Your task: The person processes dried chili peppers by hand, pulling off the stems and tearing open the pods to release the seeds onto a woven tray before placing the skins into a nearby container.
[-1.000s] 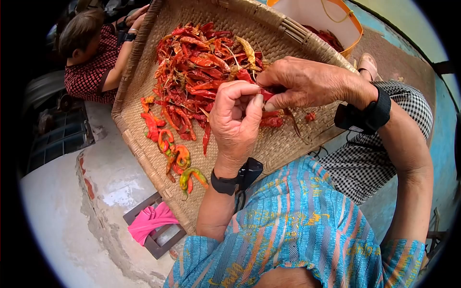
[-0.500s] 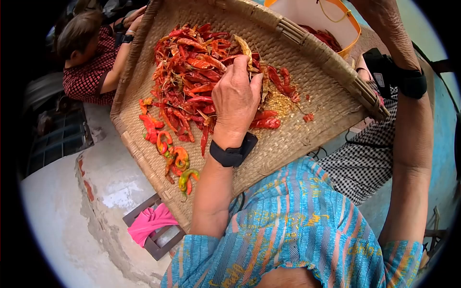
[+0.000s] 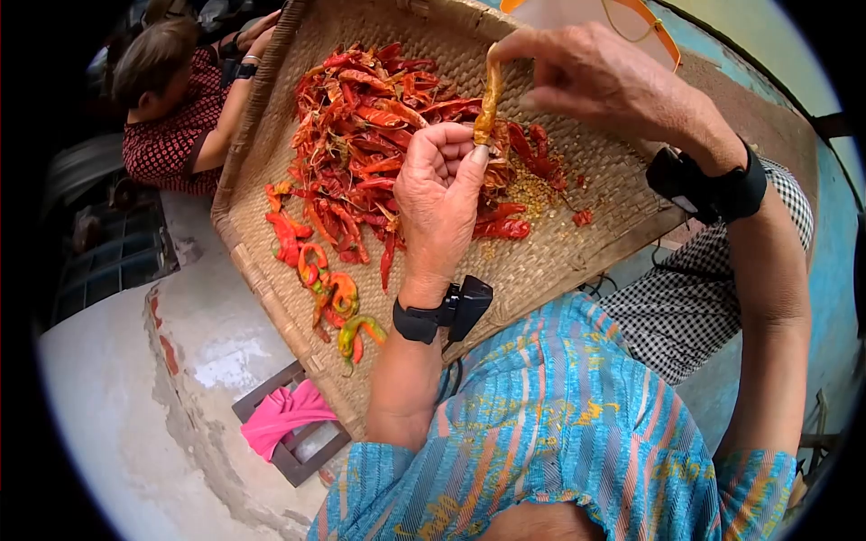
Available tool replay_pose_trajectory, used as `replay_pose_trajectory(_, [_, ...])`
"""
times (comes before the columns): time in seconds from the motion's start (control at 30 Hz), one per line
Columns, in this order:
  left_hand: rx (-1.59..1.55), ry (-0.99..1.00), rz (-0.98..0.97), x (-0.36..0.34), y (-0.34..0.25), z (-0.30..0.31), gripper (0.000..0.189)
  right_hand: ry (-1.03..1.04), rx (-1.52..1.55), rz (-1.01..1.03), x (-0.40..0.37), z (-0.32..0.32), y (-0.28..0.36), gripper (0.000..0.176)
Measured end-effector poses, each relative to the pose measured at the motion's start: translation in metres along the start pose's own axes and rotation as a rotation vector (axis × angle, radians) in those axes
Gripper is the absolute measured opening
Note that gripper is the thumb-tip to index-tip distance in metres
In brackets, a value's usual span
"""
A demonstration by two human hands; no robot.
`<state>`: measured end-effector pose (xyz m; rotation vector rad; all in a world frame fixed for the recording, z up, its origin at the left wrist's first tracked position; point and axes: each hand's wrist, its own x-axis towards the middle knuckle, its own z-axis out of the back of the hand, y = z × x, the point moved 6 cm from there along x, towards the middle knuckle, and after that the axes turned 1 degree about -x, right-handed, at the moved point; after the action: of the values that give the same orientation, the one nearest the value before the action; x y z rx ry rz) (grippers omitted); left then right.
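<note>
My left hand [image 3: 440,194] pinches the lower end of a yellowish-brown dried chili [image 3: 489,99] between thumb and fingers, above the woven tray. My right hand [image 3: 586,77] is at the chili's upper end, its index fingertip touching the tip and its thumb apart. Below and left of them lies a heap of dried red chilies [image 3: 356,135] on the woven tray [image 3: 541,270]. Loose yellow seeds [image 3: 532,191] and a few red chilies are scattered right of my left hand. Curled orange and green chilies [image 3: 343,296] lie near the tray's left edge.
Another person [image 3: 171,108] in a dark red patterned top sits at upper left, a hand near the tray's rim. A white container with an orange rim [image 3: 663,38] stands behind my right hand. A pink cloth [image 3: 284,417] lies over a dark stool [image 3: 316,455] at lower left.
My left hand has lifted the yellowish-brown chili upright off the heap. My right hand has come down and left from the container to the chili's tip.
</note>
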<state>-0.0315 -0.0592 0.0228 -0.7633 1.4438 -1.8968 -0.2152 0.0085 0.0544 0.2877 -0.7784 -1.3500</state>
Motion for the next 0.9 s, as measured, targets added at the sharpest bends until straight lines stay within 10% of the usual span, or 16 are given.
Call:
replay_pose_trajectory(0.4, [-0.045,0.041,0.000,-0.002,0.009,-0.009,0.023,-0.316,0.541,-0.210,0.006,0.021,0.008,0.012])
replay_pose_trajectory(0.5, [-0.249,-0.029,0.081,-0.001,0.013,-0.002,0.021,-0.330,0.345,0.121,0.010,0.012,-0.009,0.010])
replay_pose_trajectory(0.6, [-0.397,-0.057,0.112,0.001,0.011,0.000,0.018,0.138,0.276,-0.140,0.008,-0.021,0.006,0.028])
replay_pose_trajectory(0.9, [-0.411,-0.019,0.024,0.004,-0.002,-0.007,0.013,0.257,0.471,-0.070,0.004,-0.042,0.019,0.031])
